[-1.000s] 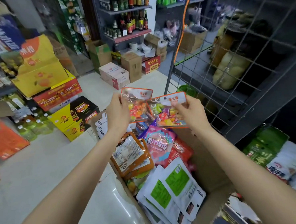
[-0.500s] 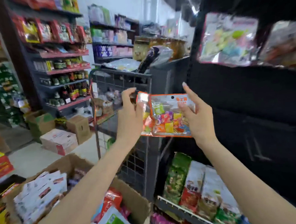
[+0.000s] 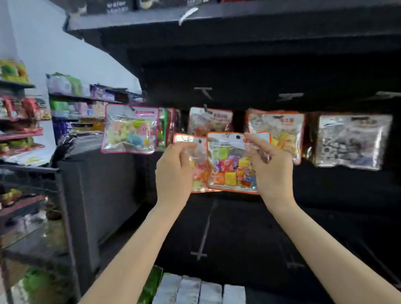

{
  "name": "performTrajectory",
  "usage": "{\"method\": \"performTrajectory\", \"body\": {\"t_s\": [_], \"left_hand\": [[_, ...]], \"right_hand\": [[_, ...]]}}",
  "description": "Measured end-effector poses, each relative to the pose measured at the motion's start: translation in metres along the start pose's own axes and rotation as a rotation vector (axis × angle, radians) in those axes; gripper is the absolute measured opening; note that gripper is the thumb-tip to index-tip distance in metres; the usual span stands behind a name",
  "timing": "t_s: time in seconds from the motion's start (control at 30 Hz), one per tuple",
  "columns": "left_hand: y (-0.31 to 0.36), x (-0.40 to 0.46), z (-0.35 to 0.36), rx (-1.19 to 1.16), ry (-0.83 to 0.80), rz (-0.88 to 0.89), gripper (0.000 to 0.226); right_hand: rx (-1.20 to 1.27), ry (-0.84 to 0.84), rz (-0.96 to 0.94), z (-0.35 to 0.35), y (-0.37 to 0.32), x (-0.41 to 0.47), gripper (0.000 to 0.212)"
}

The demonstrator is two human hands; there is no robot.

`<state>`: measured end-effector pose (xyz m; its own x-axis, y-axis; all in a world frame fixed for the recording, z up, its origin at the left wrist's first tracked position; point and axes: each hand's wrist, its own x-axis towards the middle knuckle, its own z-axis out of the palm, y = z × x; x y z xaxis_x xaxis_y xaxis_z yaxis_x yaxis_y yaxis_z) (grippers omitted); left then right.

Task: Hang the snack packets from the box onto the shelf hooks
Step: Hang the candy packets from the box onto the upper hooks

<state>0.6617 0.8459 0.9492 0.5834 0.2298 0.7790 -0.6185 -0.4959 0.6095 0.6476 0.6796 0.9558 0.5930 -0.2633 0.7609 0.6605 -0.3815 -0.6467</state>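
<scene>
Packets raised from box to far hook row. Left hand (image 3: 172, 169) pinches left packet (image 3: 196, 161), right hand (image 3: 271, 166) pinches right packet (image 3: 230, 164). Hanging next.

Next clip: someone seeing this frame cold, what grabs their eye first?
Dead centre, the left hand and right hand each grip a clear orange-edged packet of bright wrapped candies, raised before the black shelf back panel. Behind them hangs a row of similar packets, the pink-edged pastel candy packet at left standing out.
</scene>
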Motion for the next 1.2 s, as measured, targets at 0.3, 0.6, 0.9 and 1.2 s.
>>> {"method": "performTrajectory", "body": {"t_s": [0.3,0.6,0.9,1.2], "left_hand": [[0.052,0.014,0.035,0.267,0.013,0.169,0.039],[0.062,0.016,0.046,0.331,0.006,0.181,0.041],[0.065,0.018,0.050,0.317,0.009,0.202,0.042],[0.065,0.018,0.057,0.247,-0.033,0.133,0.039]], "right_hand": [[-0.023,0.173,-0.030,-0.044,0.005,0.030,0.047],[-0.189,0.140,-0.076,-0.055,0.009,0.046,0.045],[-0.463,0.094,-0.046,-0.053,0.017,0.065,0.046],[-0.792,0.051,-0.089,-0.036,0.043,0.082,0.047]]}}
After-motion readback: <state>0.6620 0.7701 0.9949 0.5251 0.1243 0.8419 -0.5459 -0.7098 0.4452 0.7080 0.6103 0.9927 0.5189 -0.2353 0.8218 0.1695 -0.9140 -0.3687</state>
